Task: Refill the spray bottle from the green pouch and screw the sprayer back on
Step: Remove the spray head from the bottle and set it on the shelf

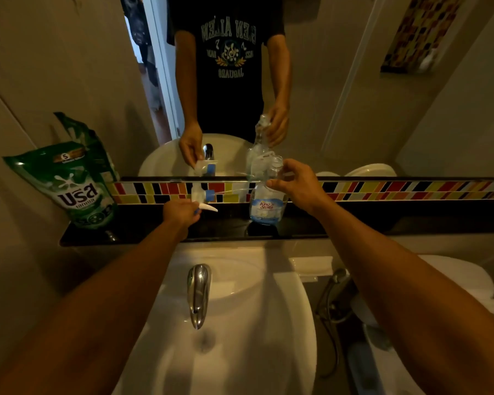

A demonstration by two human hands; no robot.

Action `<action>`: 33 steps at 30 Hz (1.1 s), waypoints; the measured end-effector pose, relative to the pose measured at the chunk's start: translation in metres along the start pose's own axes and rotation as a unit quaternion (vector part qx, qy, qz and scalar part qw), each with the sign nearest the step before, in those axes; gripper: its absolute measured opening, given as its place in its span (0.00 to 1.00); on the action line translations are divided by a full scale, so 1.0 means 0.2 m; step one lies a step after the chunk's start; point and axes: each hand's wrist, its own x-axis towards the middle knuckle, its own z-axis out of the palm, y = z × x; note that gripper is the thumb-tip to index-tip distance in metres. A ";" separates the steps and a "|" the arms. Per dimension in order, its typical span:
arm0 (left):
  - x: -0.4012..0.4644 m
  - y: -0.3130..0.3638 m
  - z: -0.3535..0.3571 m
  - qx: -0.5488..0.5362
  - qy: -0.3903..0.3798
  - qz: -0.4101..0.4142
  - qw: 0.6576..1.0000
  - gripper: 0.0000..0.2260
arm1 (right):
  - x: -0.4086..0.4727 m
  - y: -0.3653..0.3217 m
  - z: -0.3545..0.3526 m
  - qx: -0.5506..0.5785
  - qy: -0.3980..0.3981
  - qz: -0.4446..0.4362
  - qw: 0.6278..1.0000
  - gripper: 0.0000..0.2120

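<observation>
Nearest, a white basin [240, 352] under a chrome tap [198, 295]. Beyond it, on the dark ledge [143, 229]: left hand [180, 212] gripping the removed sprayer [201, 195], right hand [300, 183] pinching the neck of the open spray bottle [267, 201], upright. Green pouch [74, 186] propped at the ledge's left end, untouched. Probably between unscrewing and pouring; next, parking the sprayer and fetching the pouch

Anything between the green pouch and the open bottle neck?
Yes: the left hand, holding the sprayer, sits over the shelf between the green pouch and the bottle. The right hand grips the bottle's neck; its mouth looks uncovered.
</observation>
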 end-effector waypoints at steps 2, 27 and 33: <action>0.02 -0.04 0.02 0.017 0.002 0.004 1.000 0.11 | 0.02 0.00 0.05 0.010 -0.009 0.000 1.000 0.19; 0.07 -0.33 0.05 0.297 0.054 0.122 0.946 0.10 | -0.02 0.16 0.27 -0.019 0.079 0.000 0.997 0.31; -0.01 -0.29 -0.08 0.310 0.063 0.189 0.930 0.17 | -0.17 0.16 0.41 -0.071 0.216 -0.089 0.970 0.14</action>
